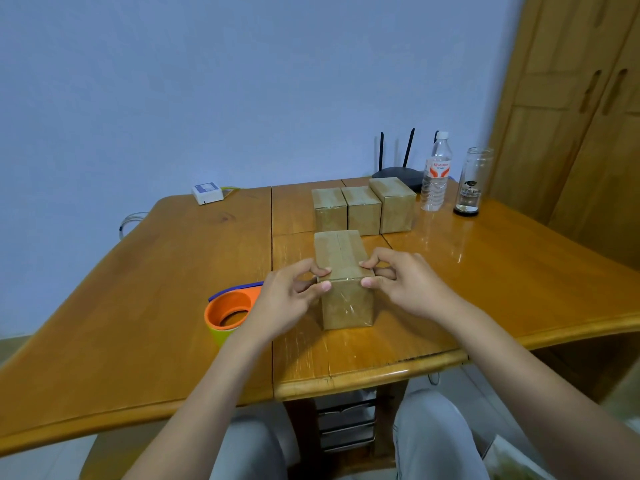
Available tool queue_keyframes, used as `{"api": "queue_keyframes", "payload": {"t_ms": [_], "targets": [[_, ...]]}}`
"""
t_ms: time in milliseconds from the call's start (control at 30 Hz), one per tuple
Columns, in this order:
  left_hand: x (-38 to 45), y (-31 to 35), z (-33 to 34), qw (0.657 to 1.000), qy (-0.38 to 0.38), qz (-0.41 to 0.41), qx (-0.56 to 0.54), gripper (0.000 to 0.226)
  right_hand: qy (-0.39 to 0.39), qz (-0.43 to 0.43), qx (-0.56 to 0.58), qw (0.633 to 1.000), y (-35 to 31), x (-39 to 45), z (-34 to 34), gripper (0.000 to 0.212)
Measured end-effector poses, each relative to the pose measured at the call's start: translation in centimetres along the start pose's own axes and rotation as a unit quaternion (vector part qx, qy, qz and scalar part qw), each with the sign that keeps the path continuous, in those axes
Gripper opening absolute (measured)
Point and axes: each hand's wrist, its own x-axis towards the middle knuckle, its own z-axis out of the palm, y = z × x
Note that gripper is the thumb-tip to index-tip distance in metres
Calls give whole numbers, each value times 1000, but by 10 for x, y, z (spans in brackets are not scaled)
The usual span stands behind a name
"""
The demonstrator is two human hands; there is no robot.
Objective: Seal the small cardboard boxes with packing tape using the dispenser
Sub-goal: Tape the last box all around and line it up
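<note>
I pinch the near top edge of the small box (343, 271) at the table's (138, 271) front with my left hand (291, 303) and right hand (405, 285), judging it steadies the tape (dispenser (230, 311) lying just left).

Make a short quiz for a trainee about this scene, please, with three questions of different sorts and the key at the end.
1. True or false: the tape dispenser is held in the left hand.
2. How many boxes stand in the back row behind the front box? A) two B) three C) five
3. Fill in: the plastic bottle stands beside a glass ____.

Key
1. False: it lies on the table, left of the front box; both the left hand and the right hand pinch that box at its near top edge.
2. B
3. jar
</note>
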Motion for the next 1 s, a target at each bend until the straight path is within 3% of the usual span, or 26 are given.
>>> {"api": "queue_keyframes", "payload": {"t_ms": [200, 300, 400, 467, 533, 633, 700, 767, 900, 1000], "targets": [[-5, 2, 1, 994, 8, -44, -96, 11, -34, 8, 3, 999, 3, 1, -9, 14], [-8, 9, 0, 986, 4, -78, -145, 21, -19, 31, 69, 997, 8, -6, -12, 32], [-7, 12, 0, 982, 19, -97, -160, 21, 26, 132, 122, 983, 10, -9, -5, 66], [-2, 19, 5, 969, 35, -153, -189, 27, -42, 214, 183, 959, 6, -10, 5, 76], [7, 24, 13, 958, 37, -205, -198, 51, -94, 244, 241, 935, -5, -11, 13, 78], [18, 29, 23, 937, 109, -229, -240, 69, -113, 209, 231, 944, -17, -8, 15, 74], [22, 32, 23, 890, 146, -232, -365, 65, -83, 165, 283, 941, -20, -6, 9, 62], [24, 35, 21, 842, 138, -216, -474, 55, -4, 102, 306, 947, -18, -7, 6, 56], [26, 45, 18, 774, 92, -188, -597, 35, 142, -15, 232, 962, -20, -13, 3, 60], [26, 49, 16, 776, 107, -225, -580, 36, 183, -55, 208, 959, -22, -13, 2, 51]]}}
